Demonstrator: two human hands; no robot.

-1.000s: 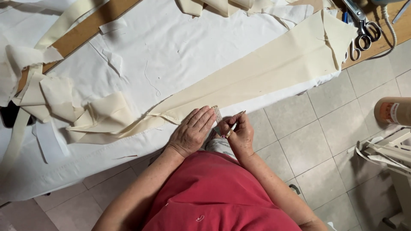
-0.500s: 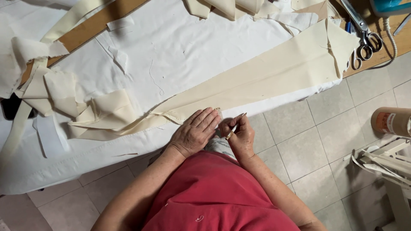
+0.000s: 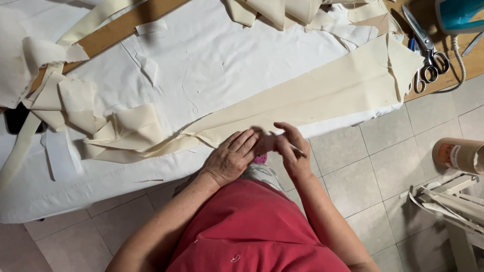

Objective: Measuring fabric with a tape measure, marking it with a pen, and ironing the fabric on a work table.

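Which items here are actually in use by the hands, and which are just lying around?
In use:
- long cream fabric strip
- left hand flat on its edge
- right hand at the same edge

Lying about:
- scissors
- crumpled cream offcuts
- cardboard roll
- white table cover

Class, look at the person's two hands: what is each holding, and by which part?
Left hand presses flat on the cream fabric strip near its edge. Right hand is blurred; anything held cannot be told.
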